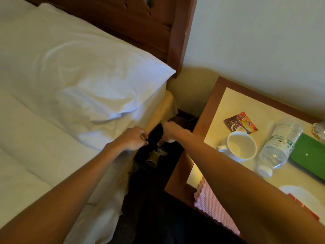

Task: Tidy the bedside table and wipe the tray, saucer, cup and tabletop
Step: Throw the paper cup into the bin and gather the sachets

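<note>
Between the bed and the bedside table [207,118] stands a bin lined with a black bag [155,136]. My left hand [133,139] pinches the bag's rim on the bed side. My right hand [171,128] grips the rim on the table side. Inside the bin lies a brown paper cup [152,159]. On the tabletop stand a white cup [241,147], a red-brown sachet [241,125], a clear plastic bottle [279,145] lying on its side with its white cap [264,170] beside it, a green tray [309,155] and a white saucer [299,195].
A pink knitted cloth [211,203] hangs over the table's near edge. The bed with its white pillow [98,81] fills the left. A wooden headboard [158,23] stands against the wall. A crumpled clear wrapper [319,131] lies at the table's right edge.
</note>
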The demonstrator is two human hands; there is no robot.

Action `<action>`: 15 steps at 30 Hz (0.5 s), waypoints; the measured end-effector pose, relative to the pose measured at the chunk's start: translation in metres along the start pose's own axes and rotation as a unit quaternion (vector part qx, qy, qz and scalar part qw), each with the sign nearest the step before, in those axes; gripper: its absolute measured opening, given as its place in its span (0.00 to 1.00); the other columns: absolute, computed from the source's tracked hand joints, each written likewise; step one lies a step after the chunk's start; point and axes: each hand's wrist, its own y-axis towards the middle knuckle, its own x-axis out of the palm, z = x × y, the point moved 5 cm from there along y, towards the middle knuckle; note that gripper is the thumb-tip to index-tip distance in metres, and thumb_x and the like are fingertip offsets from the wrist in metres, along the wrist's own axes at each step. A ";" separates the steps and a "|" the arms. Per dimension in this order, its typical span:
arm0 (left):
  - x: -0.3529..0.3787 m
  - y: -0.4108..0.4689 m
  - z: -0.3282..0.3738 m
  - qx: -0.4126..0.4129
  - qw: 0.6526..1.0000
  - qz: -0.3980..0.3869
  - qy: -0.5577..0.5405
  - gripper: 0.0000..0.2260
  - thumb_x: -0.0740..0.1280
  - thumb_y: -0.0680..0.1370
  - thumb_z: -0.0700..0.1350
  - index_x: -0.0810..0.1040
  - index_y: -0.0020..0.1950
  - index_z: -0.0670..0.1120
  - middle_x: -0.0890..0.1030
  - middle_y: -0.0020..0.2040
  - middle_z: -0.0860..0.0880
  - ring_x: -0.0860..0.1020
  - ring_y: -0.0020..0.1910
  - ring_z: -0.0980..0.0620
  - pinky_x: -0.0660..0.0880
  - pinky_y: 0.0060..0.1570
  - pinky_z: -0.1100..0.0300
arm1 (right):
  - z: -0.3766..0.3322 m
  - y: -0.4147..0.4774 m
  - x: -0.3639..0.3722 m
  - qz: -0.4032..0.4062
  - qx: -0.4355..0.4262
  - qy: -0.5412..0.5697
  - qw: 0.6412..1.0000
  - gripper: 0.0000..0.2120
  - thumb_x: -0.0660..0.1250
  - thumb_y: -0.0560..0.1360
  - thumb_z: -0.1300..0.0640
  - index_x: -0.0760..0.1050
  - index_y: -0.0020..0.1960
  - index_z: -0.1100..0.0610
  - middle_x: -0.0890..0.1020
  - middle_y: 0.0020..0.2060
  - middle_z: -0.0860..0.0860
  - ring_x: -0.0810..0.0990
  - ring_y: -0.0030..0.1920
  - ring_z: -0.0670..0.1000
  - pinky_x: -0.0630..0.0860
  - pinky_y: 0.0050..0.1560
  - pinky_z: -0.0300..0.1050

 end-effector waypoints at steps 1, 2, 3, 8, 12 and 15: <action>-0.003 -0.004 0.000 0.002 1.000 0.005 -0.001 0.08 0.70 0.77 0.44 0.82 0.55 0.49 0.82 0.53 0.48 0.80 0.51 0.49 0.78 0.49 0.57 | -0.001 0.000 0.002 -0.004 -0.001 0.015 1.000 0.43 0.78 0.70 0.48 0.58 0.75 0.61 0.71 0.66 0.61 0.73 0.64 0.62 0.76 0.60 0.55; -0.005 -0.007 0.000 0.004 1.000 0.008 -0.001 0.07 0.70 0.77 0.43 0.82 0.54 0.48 0.82 0.52 0.49 0.80 0.51 0.49 0.78 0.51 0.56 | -0.003 -0.003 0.002 -0.004 -0.006 0.027 1.000 0.44 0.77 0.71 0.47 0.56 0.75 0.61 0.70 0.67 0.61 0.73 0.64 0.62 0.76 0.61 0.56; -0.008 -0.011 0.000 0.004 1.000 0.012 -0.002 0.06 0.70 0.77 0.42 0.82 0.53 0.48 0.82 0.52 0.49 0.81 0.50 0.50 0.78 0.52 0.56 | -0.004 -0.007 0.001 0.003 -0.015 0.026 1.000 0.42 0.76 0.72 0.47 0.57 0.75 0.60 0.70 0.66 0.60 0.73 0.63 0.62 0.76 0.61 0.56; -0.028 -0.035 0.026 0.018 0.998 0.057 -0.007 0.06 0.68 0.75 0.42 0.83 0.45 0.51 0.84 0.47 0.50 0.82 0.44 0.53 0.77 0.42 0.62 | -0.005 -0.049 -0.022 0.060 -0.093 0.004 0.994 0.21 0.69 0.79 0.50 0.72 0.67 0.59 0.78 0.62 0.56 0.78 0.59 0.58 0.77 0.58 0.53; -0.040 -0.066 0.069 0.054 0.992 0.106 -0.046 0.09 0.65 0.77 0.39 0.84 0.45 0.49 0.85 0.41 0.49 0.84 0.41 0.51 0.74 0.37 0.65 | 0.004 -0.109 -0.050 0.123 -0.146 0.084 0.978 0.10 0.68 0.79 0.55 0.78 0.58 0.57 0.83 0.54 0.53 0.81 0.52 0.52 0.77 0.48 0.40; -0.041 -0.094 0.109 0.101 0.984 0.141 -0.052 0.08 0.66 0.78 0.39 0.84 0.46 0.49 0.84 0.43 0.50 0.83 0.42 0.54 0.73 0.39 0.66 | 0.016 -0.162 -0.071 0.172 -0.166 0.112 0.965 0.06 0.69 0.78 0.57 0.80 0.54 0.57 0.84 0.50 0.52 0.82 0.48 0.49 0.76 0.44 0.36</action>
